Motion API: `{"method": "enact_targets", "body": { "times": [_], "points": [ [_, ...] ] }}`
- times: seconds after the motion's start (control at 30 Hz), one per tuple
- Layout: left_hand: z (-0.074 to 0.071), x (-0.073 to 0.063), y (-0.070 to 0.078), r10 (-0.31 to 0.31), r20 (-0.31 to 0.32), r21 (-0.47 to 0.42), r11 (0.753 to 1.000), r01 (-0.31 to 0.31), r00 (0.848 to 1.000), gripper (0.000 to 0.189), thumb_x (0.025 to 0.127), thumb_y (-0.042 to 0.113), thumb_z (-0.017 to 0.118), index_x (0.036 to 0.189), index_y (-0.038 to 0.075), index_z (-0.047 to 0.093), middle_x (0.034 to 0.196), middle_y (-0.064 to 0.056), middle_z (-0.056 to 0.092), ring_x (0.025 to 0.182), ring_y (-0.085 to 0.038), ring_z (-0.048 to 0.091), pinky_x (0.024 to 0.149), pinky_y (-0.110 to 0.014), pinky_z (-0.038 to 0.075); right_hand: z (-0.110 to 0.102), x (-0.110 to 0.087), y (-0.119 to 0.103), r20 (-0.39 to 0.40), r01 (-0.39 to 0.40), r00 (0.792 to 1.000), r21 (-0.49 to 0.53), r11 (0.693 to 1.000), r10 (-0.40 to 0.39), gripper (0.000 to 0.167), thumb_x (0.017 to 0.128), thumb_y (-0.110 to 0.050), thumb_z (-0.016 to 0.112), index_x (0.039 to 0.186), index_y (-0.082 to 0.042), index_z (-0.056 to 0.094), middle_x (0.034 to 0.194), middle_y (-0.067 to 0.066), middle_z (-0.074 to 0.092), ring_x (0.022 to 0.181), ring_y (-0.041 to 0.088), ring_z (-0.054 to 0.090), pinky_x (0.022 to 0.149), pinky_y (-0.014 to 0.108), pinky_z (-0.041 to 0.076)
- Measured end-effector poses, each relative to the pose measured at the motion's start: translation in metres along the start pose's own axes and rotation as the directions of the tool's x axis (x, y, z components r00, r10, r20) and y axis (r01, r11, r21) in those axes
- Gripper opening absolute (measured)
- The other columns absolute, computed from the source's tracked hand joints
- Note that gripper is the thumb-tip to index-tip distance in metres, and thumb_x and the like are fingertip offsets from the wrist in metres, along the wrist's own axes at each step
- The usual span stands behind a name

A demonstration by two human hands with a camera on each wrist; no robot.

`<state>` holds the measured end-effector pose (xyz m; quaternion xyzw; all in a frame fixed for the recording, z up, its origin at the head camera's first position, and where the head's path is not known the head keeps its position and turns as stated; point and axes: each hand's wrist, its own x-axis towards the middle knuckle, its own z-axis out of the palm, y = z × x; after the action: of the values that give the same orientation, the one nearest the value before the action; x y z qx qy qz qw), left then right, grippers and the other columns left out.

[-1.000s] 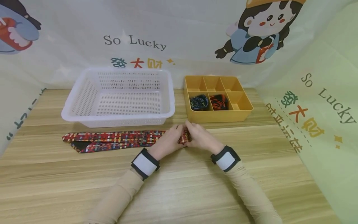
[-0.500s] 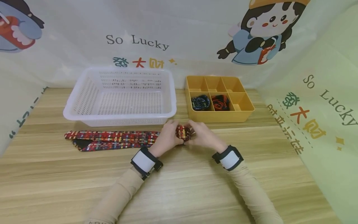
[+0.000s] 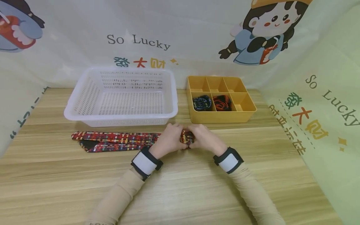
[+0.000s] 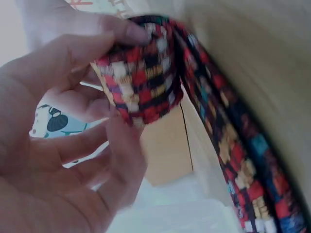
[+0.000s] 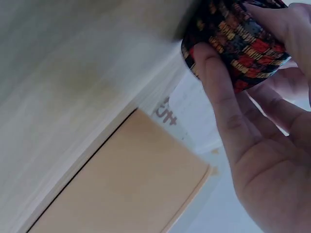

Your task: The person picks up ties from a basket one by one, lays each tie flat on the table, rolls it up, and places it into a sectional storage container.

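Note:
A red multicoloured patterned necktie [image 3: 118,137] lies lengthwise on the table, its right end wound into a roll [image 3: 187,138]. Both hands hold this roll at its sides. On its left, the left hand [image 3: 168,141] grips it with thumb and fingers. The right hand [image 3: 207,140] pinches it from the right. In the left wrist view, the roll [image 4: 141,80] stands on its edge and the two unrolled layers trail off to the lower right. The right wrist view shows the roll [image 5: 243,46] between the right thumb and fingers. The hands partly hide it from above.
Behind the tie stands a white perforated basket [image 3: 123,118]. Right of it is a yellow divided box [image 3: 222,117]; two front compartments hold a dark blue rolled tie [image 3: 202,103] and a black-and-orange rolled tie [image 3: 222,103]. Printed cloth [image 3: 191,31] hangs behind.
The tie's flat left end has slid to the right toward the hands. Both hands have shifted their fingers about the roll and stay at nearly the same place.

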<state>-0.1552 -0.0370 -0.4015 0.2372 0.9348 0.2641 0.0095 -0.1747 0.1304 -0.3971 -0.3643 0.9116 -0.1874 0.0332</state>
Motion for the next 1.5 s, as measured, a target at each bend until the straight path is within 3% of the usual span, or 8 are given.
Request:
{"method": "enact_targets", "body": {
  "times": [0.13, 0.27, 0.4, 0.7, 0.97, 1.2, 1.4, 1.5],
  "points": [
    [0.001, 0.001, -0.002, -0.043, 0.031, -0.059, 0.997, 0.045, 0.999, 0.044, 0.066, 0.013, 0.083, 0.104, 0.001, 0.065, 0.099, -0.014, 0.066, 0.091, -0.028, 0.063, 0.077, -0.040, 0.052, 0.003, 0.000, -0.001, 0.026, -0.011, 1.000, -0.003, 1.000, 0.011, 0.050, 0.066, -0.006, 0.081, 0.111, 0.004, 0.060, 0.106, 0.016, 0.067, 0.097, 0.026, 0.064, 0.086, 0.035, 0.054],
    [0.003, 0.002, -0.011, -0.102, 0.034, -0.133, 0.985, 0.106, 0.994, 0.041, 0.062, 0.005, 0.081, 0.098, 0.000, 0.063, 0.094, -0.014, 0.068, 0.085, -0.025, 0.062, 0.073, -0.036, 0.052, 0.002, 0.000, 0.004, 0.056, -0.023, 0.998, 0.130, 0.991, 0.016, 0.062, 0.066, -0.008, 0.083, 0.120, 0.005, 0.055, 0.114, 0.019, 0.064, 0.095, 0.026, 0.066, 0.081, 0.030, 0.055],
    [0.004, 0.002, -0.016, -0.093, 0.025, -0.136, 0.986, 0.095, 0.995, 0.041, 0.059, 0.002, 0.080, 0.095, 0.001, 0.061, 0.090, -0.014, 0.068, 0.082, -0.025, 0.062, 0.072, -0.034, 0.052, 0.001, -0.002, 0.006, 0.066, -0.014, 0.998, 0.228, 0.974, -0.001, 0.059, 0.068, -0.007, 0.083, 0.119, 0.004, 0.054, 0.114, 0.019, 0.064, 0.090, 0.027, 0.068, 0.074, 0.024, 0.056],
    [-0.001, -0.001, -0.005, -0.005, 0.069, 0.022, 1.000, 0.003, 0.998, 0.038, 0.066, 0.014, 0.082, 0.097, 0.003, 0.063, 0.097, -0.014, 0.066, 0.090, -0.029, 0.062, 0.079, -0.040, 0.052, 0.005, 0.000, -0.004, 0.025, 0.004, 1.000, 0.000, 1.000, -0.004, 0.042, 0.068, -0.010, 0.081, 0.104, 0.000, 0.061, 0.099, 0.011, 0.069, 0.091, 0.021, 0.065, 0.082, 0.032, 0.055],
    [-0.002, 0.001, -0.007, -0.096, 0.077, -0.045, 0.994, 0.100, 0.992, 0.026, 0.063, 0.012, 0.083, 0.081, 0.003, 0.066, 0.078, -0.008, 0.068, 0.066, -0.017, 0.059, 0.058, -0.027, 0.048, 0.007, -0.001, -0.001, 0.050, -0.048, 0.998, 0.099, 0.994, 0.043, 0.057, 0.067, -0.019, 0.085, 0.111, 0.000, 0.054, 0.103, 0.012, 0.066, 0.092, 0.019, 0.063, 0.081, 0.028, 0.053],
    [-0.003, 0.000, -0.006, -0.128, 0.120, -0.028, 0.991, 0.132, 0.985, 0.038, 0.065, 0.013, 0.081, 0.095, -0.001, 0.064, 0.098, -0.015, 0.058, 0.086, -0.024, 0.057, 0.074, -0.035, 0.051, 0.009, 0.001, -0.004, 0.035, 0.007, 0.999, 0.034, 0.999, -0.008, 0.039, 0.070, -0.011, 0.081, 0.102, -0.002, 0.060, 0.093, 0.007, 0.067, 0.084, 0.015, 0.062, 0.075, 0.026, 0.053],
    [0.006, -0.003, -0.002, -0.094, 0.043, 0.085, 0.992, 0.090, 0.995, 0.042, 0.066, 0.015, 0.083, 0.099, -0.003, 0.065, 0.103, -0.020, 0.059, 0.089, -0.033, 0.061, 0.075, -0.042, 0.053, 0.013, -0.001, -0.012, 0.010, -0.003, 1.000, -0.074, 0.997, 0.004, 0.038, 0.069, -0.009, 0.080, 0.100, -0.001, 0.059, 0.091, 0.010, 0.068, 0.085, 0.020, 0.067, 0.075, 0.031, 0.056],
    [0.004, -0.004, 0.002, -0.128, 0.038, 0.041, 0.991, 0.126, 0.991, 0.039, 0.065, 0.011, 0.083, 0.098, -0.003, 0.066, 0.101, -0.020, 0.063, 0.092, -0.034, 0.062, 0.077, -0.044, 0.053, 0.013, -0.001, -0.011, 0.014, -0.010, 1.000, -0.037, 0.999, 0.011, 0.038, 0.069, -0.008, 0.080, 0.100, 0.000, 0.059, 0.091, 0.011, 0.068, 0.084, 0.020, 0.066, 0.074, 0.029, 0.055]
  ]
}}
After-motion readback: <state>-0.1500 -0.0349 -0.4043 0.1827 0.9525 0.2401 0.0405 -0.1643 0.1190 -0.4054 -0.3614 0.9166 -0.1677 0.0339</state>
